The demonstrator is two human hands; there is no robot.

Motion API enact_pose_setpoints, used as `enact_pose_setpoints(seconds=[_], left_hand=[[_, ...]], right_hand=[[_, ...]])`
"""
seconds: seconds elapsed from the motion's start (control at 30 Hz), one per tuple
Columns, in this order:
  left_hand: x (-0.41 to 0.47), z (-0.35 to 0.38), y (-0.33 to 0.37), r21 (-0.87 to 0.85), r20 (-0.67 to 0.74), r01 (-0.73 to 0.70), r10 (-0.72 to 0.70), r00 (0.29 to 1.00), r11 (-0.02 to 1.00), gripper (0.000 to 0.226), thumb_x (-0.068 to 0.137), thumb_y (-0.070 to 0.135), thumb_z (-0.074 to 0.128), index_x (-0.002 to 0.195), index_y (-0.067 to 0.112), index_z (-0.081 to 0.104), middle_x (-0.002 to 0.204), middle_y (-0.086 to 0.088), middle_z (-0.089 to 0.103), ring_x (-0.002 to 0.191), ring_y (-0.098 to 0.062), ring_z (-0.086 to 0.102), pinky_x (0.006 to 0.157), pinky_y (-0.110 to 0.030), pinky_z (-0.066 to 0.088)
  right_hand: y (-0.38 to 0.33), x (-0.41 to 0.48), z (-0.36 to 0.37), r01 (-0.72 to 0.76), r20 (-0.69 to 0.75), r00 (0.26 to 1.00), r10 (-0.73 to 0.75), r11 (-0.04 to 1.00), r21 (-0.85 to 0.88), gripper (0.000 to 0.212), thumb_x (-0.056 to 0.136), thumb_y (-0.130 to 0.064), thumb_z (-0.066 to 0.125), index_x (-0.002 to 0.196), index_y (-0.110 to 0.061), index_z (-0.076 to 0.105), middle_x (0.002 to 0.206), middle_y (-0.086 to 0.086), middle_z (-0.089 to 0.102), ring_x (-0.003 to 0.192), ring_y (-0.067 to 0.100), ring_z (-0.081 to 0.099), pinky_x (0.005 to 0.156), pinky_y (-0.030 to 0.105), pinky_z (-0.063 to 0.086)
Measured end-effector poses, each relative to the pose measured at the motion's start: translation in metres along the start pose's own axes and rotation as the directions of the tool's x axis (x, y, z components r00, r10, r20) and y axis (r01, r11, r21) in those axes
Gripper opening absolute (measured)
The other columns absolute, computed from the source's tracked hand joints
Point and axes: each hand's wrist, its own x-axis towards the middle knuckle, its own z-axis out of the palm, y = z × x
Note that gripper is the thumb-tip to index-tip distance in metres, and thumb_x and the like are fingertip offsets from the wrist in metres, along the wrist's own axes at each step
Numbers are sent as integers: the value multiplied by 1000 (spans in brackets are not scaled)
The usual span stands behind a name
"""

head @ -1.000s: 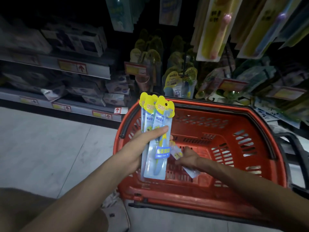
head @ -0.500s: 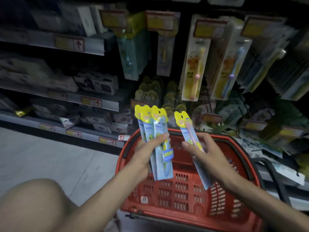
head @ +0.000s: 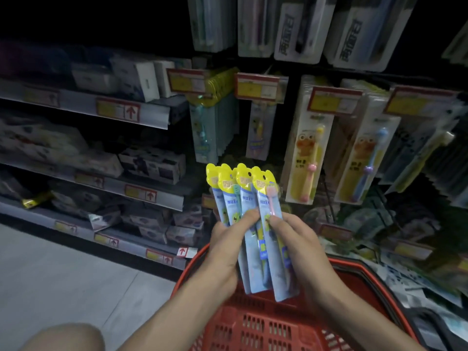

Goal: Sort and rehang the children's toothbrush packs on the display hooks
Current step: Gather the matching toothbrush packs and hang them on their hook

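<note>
Several children's toothbrush packs, blue cards with yellow bear-shaped hang tabs, stand fanned upright between both hands. My left hand grips the stack from the left, thumb across the front. My right hand holds the rightmost pack, the one with a pink brush, pressed against the others. Matching packs hang on a display hook above, under a red and yellow price tag. A second hook beside it carries a few similar packs.
A red plastic basket sits below my hands. Yellow duck toothbrush packs hang to the right, adult packs above. Shelves of boxes fill the left, over grey floor. My knee shows at bottom left.
My right hand lifted a pack out of the basket and brought it against the stack in my left hand. The view tilted up towards the hooks.
</note>
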Motion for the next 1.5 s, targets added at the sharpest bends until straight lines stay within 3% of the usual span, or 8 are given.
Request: enact_pose_setpoints(seconds=[0.1,0.3,0.73,0.9,1.03,1.13,1.27,1.5], left_hand=[[8,-10,20,74,-57,-41,45,997,996,25,81,18,80,100,1,79,97,-29,77,81,-39,77,83,-53,62],[20,-26,58,176,-60,-117,129,990,978,12,81,16,77,85,5,80,97,-28,77,78,-37,77,81,-50,62],[50,-57,90,353,44,-328,335,941,876,13,81,26,84,93,22,83,84,4,82,81,-16,80,90,-48,62],[71,-65,102,309,105,-374,359,927,875,13,77,23,86,89,21,82,82,8,82,79,-11,79,85,-39,61],[83,-63,107,219,207,-369,326,922,903,24,67,22,96,88,18,83,84,1,82,78,-15,80,71,-32,60],[86,-60,111,150,285,-343,291,913,927,26,62,32,84,86,24,84,83,-4,82,75,-20,80,61,-25,59],[87,-54,117,144,331,-390,328,885,909,35,58,35,89,91,25,84,87,-6,82,80,-24,80,72,-37,61],[69,-34,125,37,347,-421,384,856,906,40,55,37,86,93,26,83,89,-8,81,77,-25,78,70,-38,60]], right_hand=[[-4,12,18,4,29,1000,-3,999,-32,19,102,-26,63,106,-11,74,109,20,75,96,29,77,88,42,61],[-14,31,51,74,59,996,-68,992,-102,24,103,-28,63,98,-9,76,82,9,72,69,17,68,47,20,49],[-19,74,78,247,-136,961,-242,969,24,25,97,-12,72,121,-15,69,107,9,80,104,31,77,96,49,60],[-23,91,91,335,-263,907,-330,942,-24,23,96,-7,70,118,-12,67,99,5,80,87,14,76,69,24,60],[-34,87,91,359,-331,877,-350,933,-36,5,100,-2,61,102,-7,62,62,-10,65,56,5,60,49,17,47],[-44,79,87,386,-339,860,-382,921,-59,10,103,-8,59,94,-7,63,68,-3,60,61,11,55,52,24,45],[-61,72,75,383,-317,862,-395,918,-103,5,99,-6,63,100,-7,68,77,6,68,68,14,59,53,17,47],[-69,49,49,343,-307,880,-362,932,-117,17,95,-3,68,101,-18,75,92,11,77,79,20,69,74,42,53]])
